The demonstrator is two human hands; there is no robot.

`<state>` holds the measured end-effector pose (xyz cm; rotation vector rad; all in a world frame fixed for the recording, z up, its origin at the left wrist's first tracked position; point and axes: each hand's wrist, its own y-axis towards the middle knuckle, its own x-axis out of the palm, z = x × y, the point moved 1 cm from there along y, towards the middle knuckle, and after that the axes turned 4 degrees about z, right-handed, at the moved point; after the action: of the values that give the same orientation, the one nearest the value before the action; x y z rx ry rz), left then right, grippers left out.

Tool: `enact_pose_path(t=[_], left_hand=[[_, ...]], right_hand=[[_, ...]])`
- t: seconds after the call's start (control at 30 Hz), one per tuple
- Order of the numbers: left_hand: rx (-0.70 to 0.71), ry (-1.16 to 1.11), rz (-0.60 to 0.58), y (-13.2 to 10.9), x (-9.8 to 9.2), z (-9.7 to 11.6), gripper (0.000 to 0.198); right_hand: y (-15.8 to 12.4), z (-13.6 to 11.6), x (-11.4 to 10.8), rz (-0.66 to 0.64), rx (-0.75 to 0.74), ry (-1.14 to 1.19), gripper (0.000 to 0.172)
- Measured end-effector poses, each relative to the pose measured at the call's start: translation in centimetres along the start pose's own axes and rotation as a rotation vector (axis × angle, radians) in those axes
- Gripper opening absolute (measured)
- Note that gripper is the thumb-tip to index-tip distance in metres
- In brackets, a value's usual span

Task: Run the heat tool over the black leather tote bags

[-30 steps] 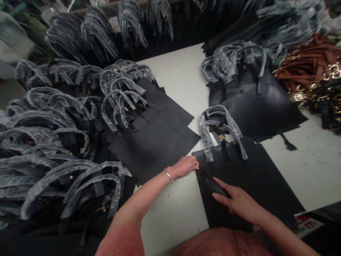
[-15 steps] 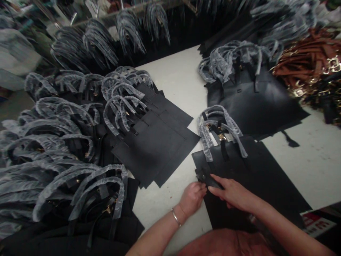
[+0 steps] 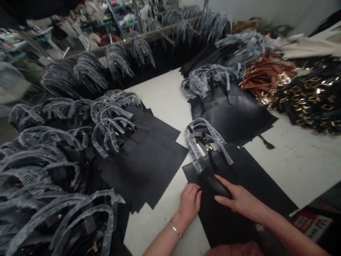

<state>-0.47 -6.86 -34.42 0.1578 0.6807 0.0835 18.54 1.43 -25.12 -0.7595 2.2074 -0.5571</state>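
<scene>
A black leather bag panel [image 3: 226, 220] lies near the table's front edge, its plastic-wrapped handles [image 3: 210, 131] pointing away from me. My right hand [image 3: 237, 199] has thumb and fingers around a dark, smooth strap-like piece [image 3: 220, 185] on top of the panel. At the panel's left edge is my left hand [image 3: 190, 199], with a bracelet at the wrist. Its fingers are curled together, and what they pinch, if anything, is too small to tell. Gold hardware [image 3: 207, 146] shows between the wrapped handles.
Stacked black panels [image 3: 146, 156] lie left of centre, with many wrapped handles [image 3: 61, 170] farther left. Another black stack [image 3: 234, 110] is behind the front panel. Brown straps [image 3: 263, 76] and black straps with gold buckles [image 3: 314, 99] are at the right. Handles hang from a rail behind.
The view has tilted up and shifted right, showing more background and buckled straps. My right hand's thumb and fingers are spread wider around the dark piece. My left hand stays by the panel's edge.
</scene>
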Motion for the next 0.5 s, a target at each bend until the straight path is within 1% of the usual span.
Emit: enact_pose_path(t=[0.07,0.13,0.23,0.3,0.37,0.4,0.47,0.5], left_hand=[[0.017,0.027,0.022,3.7,0.7,0.7,0.019],[0.118,0.138,-0.015,8.0,1.5,1.3,0.025],[0.376,0.366,-0.148,14.3,2.8,1.7,0.03],[0.546,0.464,-0.272,17.5,3.4,1.6,0.024],[0.669,0.497,-0.395,19.7,3.5,1.3,0.02],[0.706,0.495,-0.437,20.5,3.4,1.2,0.02],[0.731,0.465,-0.455,21.6,2.9,0.8,0.023],[0.73,0.444,-0.46,22.0,2.7,0.6,0.028]], right_hand=[[-1.1,1.8,-0.8,0.038,0.031,-0.012,0.076],[-2.1,3.5,-1.1,0.079,0.067,-0.017,0.077],[-3.3,5.9,-1.2,0.151,0.103,-0.02,0.075],[-3.8,7.1,-1.4,0.201,0.104,-0.035,0.074],[-3.8,8.0,-1.7,0.238,0.094,-0.058,0.073],[-3.6,8.2,-2.0,0.242,0.092,-0.066,0.074],[-3.0,8.3,-3.0,0.192,0.117,-0.07,0.072],[-2.8,8.3,-3.7,0.152,0.162,-0.06,0.067]])
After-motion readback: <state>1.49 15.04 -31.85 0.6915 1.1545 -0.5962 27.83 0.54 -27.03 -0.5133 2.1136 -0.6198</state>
